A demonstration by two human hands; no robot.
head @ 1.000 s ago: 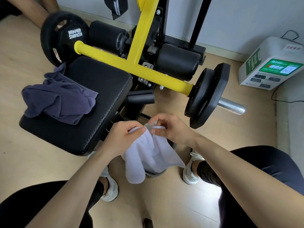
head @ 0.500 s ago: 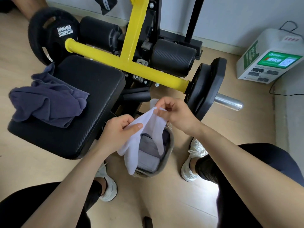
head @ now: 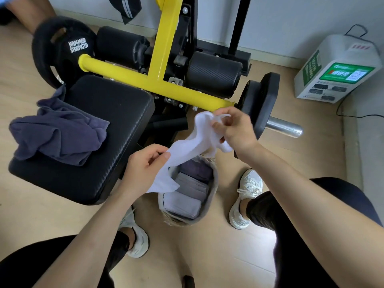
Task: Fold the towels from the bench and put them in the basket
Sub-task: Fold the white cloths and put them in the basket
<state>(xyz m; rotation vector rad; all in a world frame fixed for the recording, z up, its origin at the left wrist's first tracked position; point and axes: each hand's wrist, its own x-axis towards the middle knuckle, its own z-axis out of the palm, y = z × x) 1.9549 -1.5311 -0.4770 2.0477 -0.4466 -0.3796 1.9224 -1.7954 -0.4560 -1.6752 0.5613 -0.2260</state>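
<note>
Holding a white towel [head: 193,145] stretched out above the basket [head: 213,192], left hand [head: 145,165] pinching its near-left part between thumb and fingers, right hand [head: 236,129] with fingers curled round the far-right end. Basket's on the floor between the sneakers, just right of the bench pad [head: 118,123], with folded towels [head: 187,196] packed inside. One crumpled dark purple towel [head: 58,134] sits on the pad's left side.

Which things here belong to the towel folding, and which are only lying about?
For the job: white towel, held by left hand and right hand; purple towel on the bench; basket holding folded towels.
Lying about: yellow bar, weight plate, white box by the wall.
</note>
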